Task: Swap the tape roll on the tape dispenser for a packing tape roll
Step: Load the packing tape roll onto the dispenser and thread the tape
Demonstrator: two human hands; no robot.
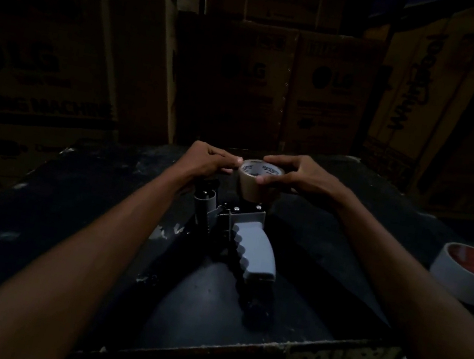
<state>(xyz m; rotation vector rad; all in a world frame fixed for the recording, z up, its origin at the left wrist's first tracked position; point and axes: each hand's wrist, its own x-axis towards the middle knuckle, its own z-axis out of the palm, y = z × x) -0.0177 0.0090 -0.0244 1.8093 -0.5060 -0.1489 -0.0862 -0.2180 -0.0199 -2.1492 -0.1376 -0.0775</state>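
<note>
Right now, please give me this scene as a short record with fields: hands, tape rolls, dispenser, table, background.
left hand: fingertips touch the rim of the brown roll; also on the dispenser's front part
right hand: grips the brown packing tape roll
brown roll: on the tape dispenser, core printed with text
dispenser: grey handle points toward the person, lies on the dark table
white tape roll: lies at the right edge, apart from both hands
background: stacked cardboard boxes, dim light

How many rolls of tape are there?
2. The brown packing tape roll sits on the tape dispenser, held by both hands. The white roll lies on the table's right edge. The dark may hide others.
</note>
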